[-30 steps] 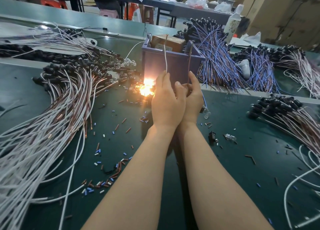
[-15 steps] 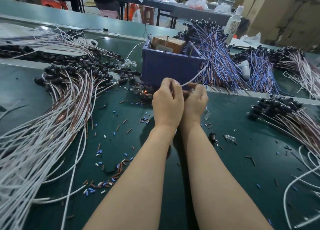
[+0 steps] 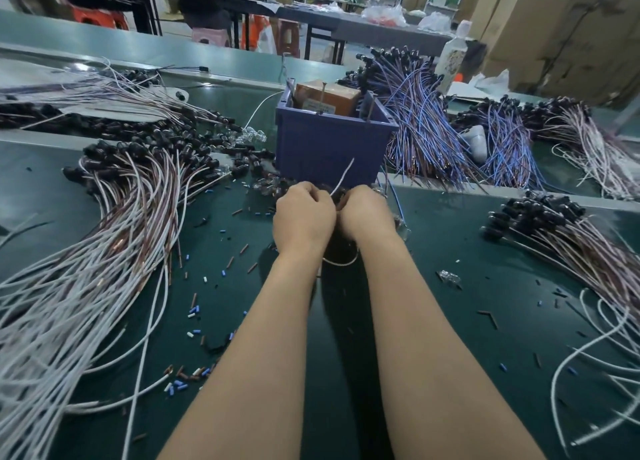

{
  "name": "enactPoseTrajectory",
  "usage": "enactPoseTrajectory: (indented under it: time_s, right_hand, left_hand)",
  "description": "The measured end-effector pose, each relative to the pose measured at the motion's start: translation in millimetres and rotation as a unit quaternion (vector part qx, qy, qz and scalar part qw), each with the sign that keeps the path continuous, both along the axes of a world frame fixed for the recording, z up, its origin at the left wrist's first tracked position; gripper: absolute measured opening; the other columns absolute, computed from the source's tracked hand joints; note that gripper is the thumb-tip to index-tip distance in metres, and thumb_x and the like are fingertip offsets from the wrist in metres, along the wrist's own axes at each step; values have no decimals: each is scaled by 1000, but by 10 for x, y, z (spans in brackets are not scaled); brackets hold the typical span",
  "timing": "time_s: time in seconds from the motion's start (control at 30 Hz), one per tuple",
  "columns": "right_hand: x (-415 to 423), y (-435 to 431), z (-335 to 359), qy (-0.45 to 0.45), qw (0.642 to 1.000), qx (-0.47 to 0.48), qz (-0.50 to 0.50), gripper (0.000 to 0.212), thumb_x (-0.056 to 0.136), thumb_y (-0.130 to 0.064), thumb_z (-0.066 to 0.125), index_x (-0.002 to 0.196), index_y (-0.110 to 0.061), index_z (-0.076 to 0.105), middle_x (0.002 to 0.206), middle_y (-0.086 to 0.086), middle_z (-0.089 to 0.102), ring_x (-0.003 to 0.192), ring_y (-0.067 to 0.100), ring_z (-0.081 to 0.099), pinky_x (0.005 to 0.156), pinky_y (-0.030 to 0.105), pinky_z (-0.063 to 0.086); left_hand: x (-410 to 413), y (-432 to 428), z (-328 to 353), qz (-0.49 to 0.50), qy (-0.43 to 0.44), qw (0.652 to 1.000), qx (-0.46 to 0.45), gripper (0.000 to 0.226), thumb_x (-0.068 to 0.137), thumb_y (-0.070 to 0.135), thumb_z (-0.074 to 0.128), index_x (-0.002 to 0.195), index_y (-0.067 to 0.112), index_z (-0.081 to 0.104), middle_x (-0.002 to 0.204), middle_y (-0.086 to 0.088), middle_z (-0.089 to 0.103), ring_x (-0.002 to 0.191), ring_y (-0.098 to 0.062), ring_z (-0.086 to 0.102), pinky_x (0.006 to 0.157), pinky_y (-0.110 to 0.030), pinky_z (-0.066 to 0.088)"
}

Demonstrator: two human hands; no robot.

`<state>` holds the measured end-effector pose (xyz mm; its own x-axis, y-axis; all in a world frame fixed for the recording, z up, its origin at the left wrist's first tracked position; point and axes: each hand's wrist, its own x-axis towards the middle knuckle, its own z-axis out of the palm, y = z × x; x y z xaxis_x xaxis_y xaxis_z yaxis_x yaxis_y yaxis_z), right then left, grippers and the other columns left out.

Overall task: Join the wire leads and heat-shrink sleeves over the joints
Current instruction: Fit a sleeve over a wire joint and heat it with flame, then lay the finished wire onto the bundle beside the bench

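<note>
Left hand [image 3: 304,217] and right hand [image 3: 367,214]: side by side and touching, knuckles up, fingers curled in. They sit on the green table [image 3: 450,252], just in front of the blue bin [image 3: 329,148].

Both pinch one white wire [image 3: 343,179]. Its free end slants up from between them, and a loop of it [image 3: 341,261] shows below the wrists. Fingertips and joint are hidden, so I cannot tell whether a sleeve is on.

Likely step: working the joint by hand.

To do it well:
- Left hand holds steady and the right does the fine work.
- Keep the bare ends fully overlapped.
- Centre the sleeve so no metal shows at either end.
- Keep the free end off the bin wall.

Counts, left to right:
- Left heap of white and brown wires [image 3: 104,252]: one, strands too many to count.
- Cut sleeve bits [image 3: 194,310] on the table: dozens, in blue, white and brown.
- Hands: two. Wire held: one.
- Bin: one, with one cardboard box [image 3: 327,96] inside.
- Blue wire bundles [image 3: 422,130] behind: at least two.
- Right bundle with black caps [image 3: 571,238]: one.
</note>
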<state>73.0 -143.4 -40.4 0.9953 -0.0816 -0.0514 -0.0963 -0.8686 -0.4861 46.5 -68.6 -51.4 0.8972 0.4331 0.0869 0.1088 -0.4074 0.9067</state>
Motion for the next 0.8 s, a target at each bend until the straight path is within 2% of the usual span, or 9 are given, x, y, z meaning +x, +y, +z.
enactPoseTrajectory:
  time_s: [0.13, 0.23, 0.3, 0.37, 0.43, 0.53, 0.6, 0.7, 0.8]
  right_hand:
    - [-50, -53, 14, -119, 986, 115, -30, 14, 91, -19, 57, 101, -10, 62, 104, 8, 66, 101, 27, 58, 75, 27, 38]
    - [-134, -109, 124, -186, 950, 250, -21, 4, 91, -18, 59, 88, -15, 58, 78, -3, 60, 84, 20, 60, 79, 31, 46]
    - [-183, -164, 202, -199, 938, 282, -11, 7, 90, -18, 59, 84, -18, 57, 72, -6, 59, 79, 20, 61, 79, 36, 50]
    - [-215, -242, 276, -205, 937, 283, -11, 6, 89, -18, 59, 84, -19, 58, 72, -4, 62, 77, 21, 62, 76, 38, 50]
    - [-239, -371, 349, -221, 930, 294, -8, 6, 89, -14, 58, 84, -17, 58, 66, -2, 58, 65, 18, 57, 67, 34, 48]
    - [-311, -653, 463, -228, 897, 378, 2, 12, 92, -10, 56, 83, -18, 55, 64, 3, 56, 52, 13, 51, 55, 26, 45]
    - [-387, -895, 517, -224, 875, 430, -4, 17, 95, -14, 53, 80, -21, 53, 63, 3, 54, 40, 5, 44, 43, 19, 37]
    - [-528, -1338, 576, -227, 869, 438, -33, 26, 99, -19, 48, 74, -19, 56, 60, -1, 54, 35, 1, 36, 36, 15, 30]
    - [-754, -1891, 627, -233, 894, 367, -112, 30, 98, -24, 49, 72, -18, 63, 59, -1, 55, 45, 7, 44, 44, 17, 37]
  left_hand:
    - [-3, 25, 123, -22, -4, 1000, -21, 19, 86, 12, 45, 85, 16, 64, 90, -8, 68, 81, -22, 55, 69, -28, 41]
    - [-6, -5, 209, -68, 16, 990, -124, 15, 85, 9, 48, 84, 13, 63, 85, -11, 66, 79, -24, 58, 74, -33, 50]
    - [-41, -69, 285, -119, 17, 977, -178, 17, 88, 8, 47, 87, 9, 65, 86, -14, 66, 80, -26, 60, 77, -34, 52]
    - [-56, -159, 380, -153, -13, 976, -152, 23, 93, 10, 48, 99, 4, 69, 94, -17, 69, 84, -25, 62, 83, -38, 53]
    - [-73, -270, 499, -160, -52, 981, -92, 25, 97, 17, 47, 103, 8, 70, 94, -11, 69, 85, -20, 60, 83, -33, 50]
    - [-61, -501, 669, -196, -98, 968, -122, 22, 97, 14, 49, 101, 6, 69, 88, -7, 65, 71, -10, 58, 65, -16, 49]
    - [-51, -738, 775, -214, -113, 956, -165, 20, 95, 12, 54, 104, 1, 67, 81, -5, 63, 55, 0, 53, 49, -8, 40]
    - [-67, -1223, 917, -272, -93, 925, -249, 19, 92, 8, 58, 106, -5, 62, 75, -5, 59, 53, -3, 54, 48, -12, 39]
    - [-61, -1759, 990, -290, -68, 915, -271, 4, 93, 10, 57, 95, 6, 58, 67, -2, 54, 52, -6, 50, 49, -16, 40]
